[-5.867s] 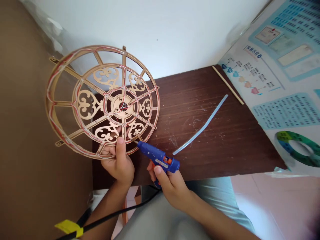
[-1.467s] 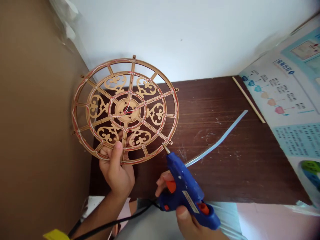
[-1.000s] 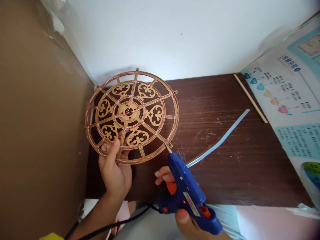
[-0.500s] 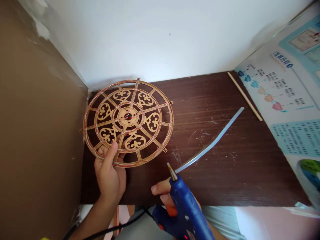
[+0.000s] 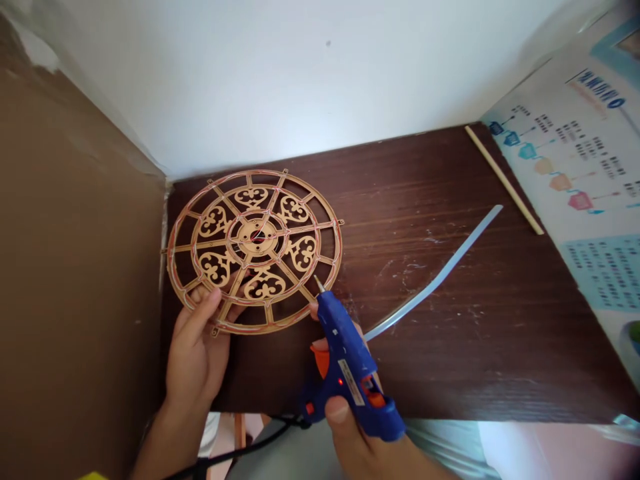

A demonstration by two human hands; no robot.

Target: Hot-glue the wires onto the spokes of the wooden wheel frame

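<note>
A round wooden wheel frame (image 5: 269,313) with cut-out scroll patterns and red and white wires along its rings is tilted over the table's left part. My left hand (image 5: 197,347) grips its near-left rim, thumb on top and fingers underneath, partly hidden. In my right hand (image 5: 350,427) is a blue hot glue gun (image 5: 345,333) with an orange trigger and a lit red light. Its metal nozzle points up and left, over the wheel's right rim; whether it touches cannot be made out.
A bent, translucent glue stick (image 5: 435,283) lies on the dark wooden table (image 5: 500,333). Farther right is a thin wooden stick (image 5: 505,180) beside a printed board (image 5: 570,153). A brown panel (image 5: 80,267) stands at left, a white wall (image 5: 300,80) behind. A black cord (image 5: 250,453) hangs near the front edge.
The glue gun has moved up and left, bringing its nozzle to the wheel's right rim. The wheel has tipped flatter, and the camera view has shifted slightly.
</note>
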